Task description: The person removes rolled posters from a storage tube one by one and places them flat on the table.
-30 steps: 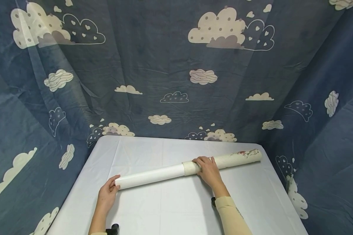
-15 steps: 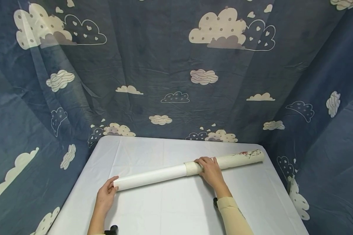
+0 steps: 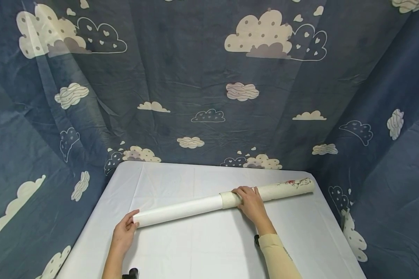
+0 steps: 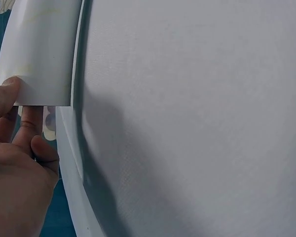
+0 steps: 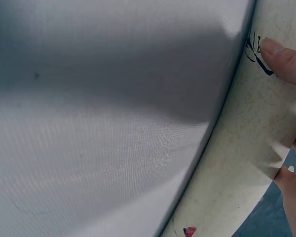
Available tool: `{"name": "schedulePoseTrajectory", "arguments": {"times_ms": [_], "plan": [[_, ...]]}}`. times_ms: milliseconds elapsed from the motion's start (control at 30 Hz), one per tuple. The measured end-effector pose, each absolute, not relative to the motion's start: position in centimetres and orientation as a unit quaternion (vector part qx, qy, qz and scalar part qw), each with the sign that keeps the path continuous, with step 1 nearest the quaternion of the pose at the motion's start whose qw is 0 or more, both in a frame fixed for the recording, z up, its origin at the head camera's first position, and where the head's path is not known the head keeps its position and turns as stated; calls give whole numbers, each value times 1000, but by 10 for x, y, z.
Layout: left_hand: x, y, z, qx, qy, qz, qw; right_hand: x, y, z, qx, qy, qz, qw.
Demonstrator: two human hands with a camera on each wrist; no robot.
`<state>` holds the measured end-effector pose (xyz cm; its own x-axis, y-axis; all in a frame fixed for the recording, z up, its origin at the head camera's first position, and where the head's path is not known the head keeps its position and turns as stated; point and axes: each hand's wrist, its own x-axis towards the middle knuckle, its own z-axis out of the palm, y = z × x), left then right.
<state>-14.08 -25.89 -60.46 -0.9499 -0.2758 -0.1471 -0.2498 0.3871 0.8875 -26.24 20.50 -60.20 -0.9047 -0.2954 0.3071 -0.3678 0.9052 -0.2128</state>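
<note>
A long white roll lies slantwise over the table, its right part inside a cream roll printed with black branch-like strokes and red spots. My left hand pinches the white roll's left end. In the left wrist view, the thumb presses the outside of the white roll, while other fingers go in at its end or behind it. My right hand grips the cream roll near its left edge. The right wrist view has the thumb across the cream roll; the fingers beyond are mostly hidden.
A white cloth covers the table. Dark blue curtains with cloud prints hang behind it and along both sides. The cream roll's far end is close to the table's right edge.
My left hand has slid slightly left with the white roll's end. More of the white roll shows outside the cream roll. The right hand keeps its grip, shifted slightly right in view.
</note>
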Motion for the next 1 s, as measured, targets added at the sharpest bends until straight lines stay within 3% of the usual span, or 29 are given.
{"name": "schedulePoseTrajectory", "arguments": {"times_ms": [1000], "plan": [[-137, -290, -606, 171, -819, -548, 4, -264, 225, -598, 127, -977, 123, 118]]}}
